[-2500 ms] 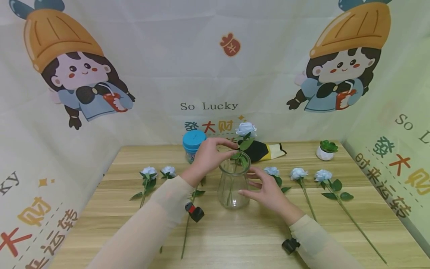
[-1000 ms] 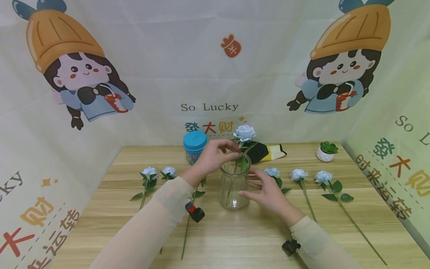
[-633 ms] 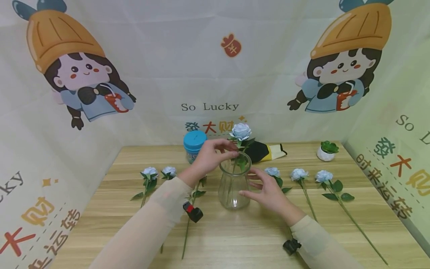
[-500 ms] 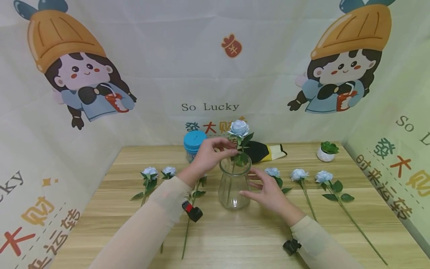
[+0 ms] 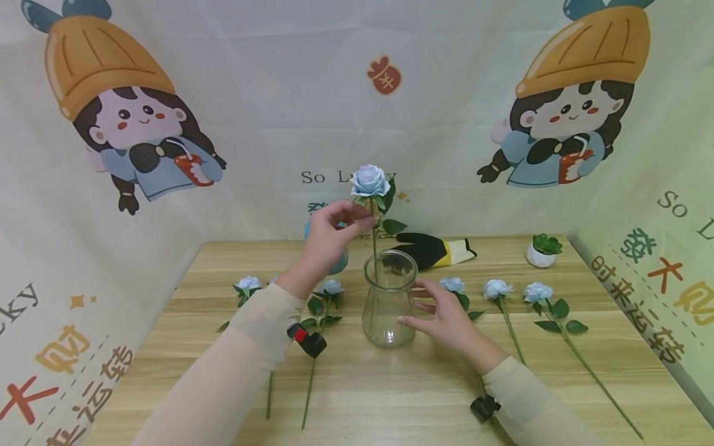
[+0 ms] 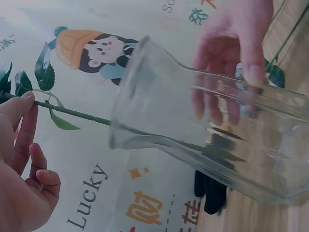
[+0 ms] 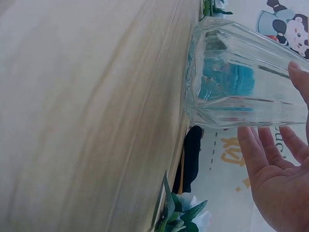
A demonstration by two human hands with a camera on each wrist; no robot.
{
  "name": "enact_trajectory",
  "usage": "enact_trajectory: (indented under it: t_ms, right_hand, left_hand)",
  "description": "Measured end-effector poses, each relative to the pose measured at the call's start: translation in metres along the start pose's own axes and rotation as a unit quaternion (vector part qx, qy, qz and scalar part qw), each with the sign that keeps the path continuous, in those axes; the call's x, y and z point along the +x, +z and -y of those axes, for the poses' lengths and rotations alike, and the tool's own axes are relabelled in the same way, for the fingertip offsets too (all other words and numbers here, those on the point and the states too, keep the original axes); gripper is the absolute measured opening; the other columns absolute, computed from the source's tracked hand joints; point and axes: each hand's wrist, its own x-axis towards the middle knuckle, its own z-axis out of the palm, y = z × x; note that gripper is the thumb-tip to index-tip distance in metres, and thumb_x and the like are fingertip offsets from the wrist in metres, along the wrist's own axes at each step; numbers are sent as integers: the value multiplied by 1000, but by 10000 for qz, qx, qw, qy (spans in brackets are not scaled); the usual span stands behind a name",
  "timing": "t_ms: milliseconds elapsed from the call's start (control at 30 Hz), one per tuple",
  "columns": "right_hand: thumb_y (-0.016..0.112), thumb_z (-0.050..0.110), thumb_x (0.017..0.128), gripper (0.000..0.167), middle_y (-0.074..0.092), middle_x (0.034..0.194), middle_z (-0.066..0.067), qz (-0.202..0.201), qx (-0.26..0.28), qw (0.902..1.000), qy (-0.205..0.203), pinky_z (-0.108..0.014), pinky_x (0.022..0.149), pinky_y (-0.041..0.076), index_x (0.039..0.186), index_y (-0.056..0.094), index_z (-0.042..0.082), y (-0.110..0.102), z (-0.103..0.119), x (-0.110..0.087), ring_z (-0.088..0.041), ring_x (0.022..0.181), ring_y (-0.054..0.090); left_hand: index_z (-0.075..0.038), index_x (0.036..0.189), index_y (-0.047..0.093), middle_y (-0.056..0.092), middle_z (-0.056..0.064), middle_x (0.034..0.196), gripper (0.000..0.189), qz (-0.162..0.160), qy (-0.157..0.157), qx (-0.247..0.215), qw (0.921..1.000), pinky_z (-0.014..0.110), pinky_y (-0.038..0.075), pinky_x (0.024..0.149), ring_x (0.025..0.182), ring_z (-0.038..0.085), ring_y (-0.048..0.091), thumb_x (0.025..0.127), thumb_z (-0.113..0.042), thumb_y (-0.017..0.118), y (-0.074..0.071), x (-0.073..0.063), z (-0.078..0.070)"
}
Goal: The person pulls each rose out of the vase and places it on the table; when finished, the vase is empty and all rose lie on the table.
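High above the table, my left hand (image 5: 329, 238) pinches the green stem (image 6: 77, 113) of a pale blue artificial rose (image 5: 370, 181) just below its bloom. The lower part of the stem runs down through the mouth of a clear glass vase (image 5: 385, 316), as the left wrist view also shows. My right hand (image 5: 446, 316) holds the vase from its right side, thumb in front and fingers behind. The vase stands upright on the wooden table (image 5: 357, 396).
Left of the vase lie several roses (image 5: 329, 288); to its right are more, among them a rose (image 5: 538, 292). A black and yellow glove (image 5: 426, 250) lies behind the vase. A blue-lidded jar (image 5: 338, 263) is partly hidden by my left hand. A potted succulent (image 5: 542, 251) sits back right.
My left hand has risen and moved left, drawing the rose upward, so its leaves are now above the vase rim. My right hand and the vase have stayed in place.
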Motion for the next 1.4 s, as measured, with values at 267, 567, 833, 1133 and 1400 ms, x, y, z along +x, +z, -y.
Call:
enact_trajectory:
  t_ms: [267, 567, 833, 1133, 1400]
  right_hand:
    - [89, 15, 82, 74, 59, 140, -17, 28, 12, 10000, 35, -37, 102, 57, 145, 52, 4, 1, 1, 0, -38, 129, 60]
    - [89, 16, 81, 74, 59, 140, -15, 37, 5, 10000, 42, -35, 102, 57, 145, 53, 7, 1, 0, 0, -36, 130, 60]
    - [90, 17, 81, 74, 60, 140, -16, 51, -110, 9999, -46, -35, 100, 58, 145, 52, 9, 0, 2, -1, -37, 128, 61]
    - [89, 16, 82, 72, 61, 138, -15, 16, -274, 9996, -70, -37, 99, 59, 144, 53, 9, -1, 3, 0, -34, 127, 62]
    - [89, 17, 82, 72, 61, 137, -14, 18, -247, 9996, -116, -38, 99, 59, 143, 53, 10, -1, 3, -1, -35, 126, 62]
  left_hand:
    - [-22, 92, 72, 72, -13, 88, 10, -641, 251, -612, 9957, 27, 53, 73, 81, 10, 63, 92, -14, 79, -15, 10, -25]
    - [-24, 92, 72, 71, -10, 87, 15, -1200, 838, -1075, 9834, 24, 52, 74, 83, 11, 61, 92, -10, 78, -37, 15, -56]
    - [-20, 94, 73, 71, -5, 88, 15, -1696, 1579, -1233, 9649, 24, 55, 76, 81, 12, 63, 91, -5, 77, -69, 8, -81]
    - [-17, 95, 74, 72, -4, 89, 10, -1770, 1205, -523, 9754, 23, 53, 73, 80, 14, 62, 92, -8, 77, -105, -15, -74]
    - [-15, 98, 74, 69, -13, 89, 5, -1648, 226, 748, 9832, 23, 44, 66, 81, 8, 60, 94, -16, 77, -140, -38, -44]
